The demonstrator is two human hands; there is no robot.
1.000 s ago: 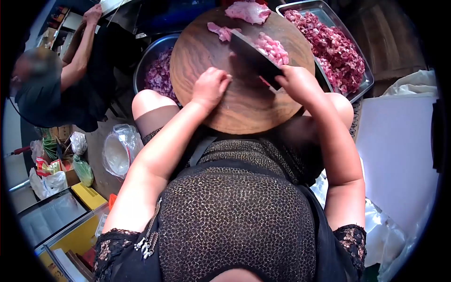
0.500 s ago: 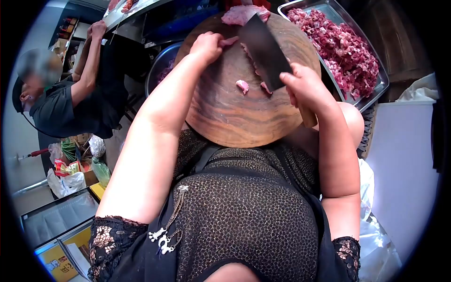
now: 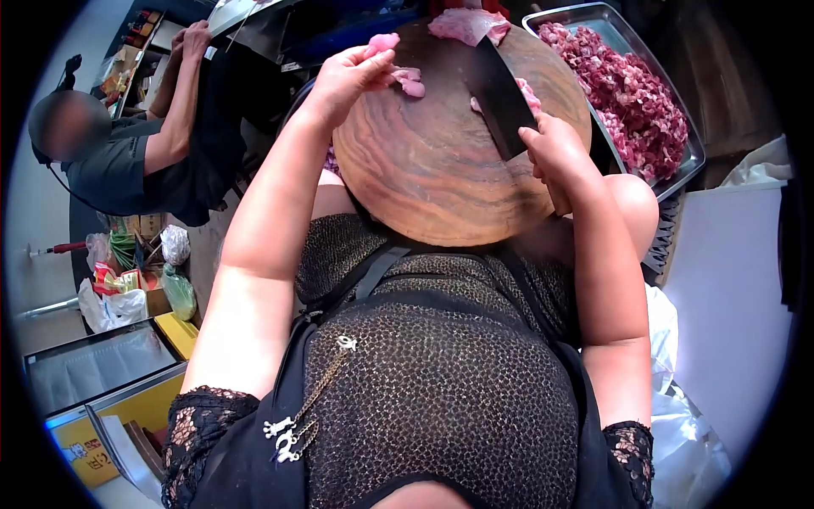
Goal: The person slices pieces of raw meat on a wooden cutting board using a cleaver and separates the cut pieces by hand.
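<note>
My left hand (image 3: 348,83) is raised over the left edge of the round wooden chopping board (image 3: 424,178), its fingers closed on a piece of meat (image 3: 383,43). Just below those fingers is a second pale pink meat piece (image 3: 410,82); whether it touches them I cannot tell. With my right hand (image 3: 555,148) I grip the handle of a dark, broad-bladed cleaver (image 3: 502,100), tilted over the board's right half. Bits of meat (image 3: 530,95) show beside the blade, which partly hides them. A larger slab of meat (image 3: 469,25) lies at the board's far edge.
A metal tray (image 3: 697,157) heaped with chopped meat (image 3: 632,93) stands at the right. On the left, a person in dark clothes (image 3: 140,165) works at another counter. Bags (image 3: 119,305) lie below that person, and a white surface (image 3: 729,246) is at far right.
My left hand has lifted toward the left with meat in its fingers. The cleaver has shifted right, and the small pieces from mid-board now show beside its blade.
</note>
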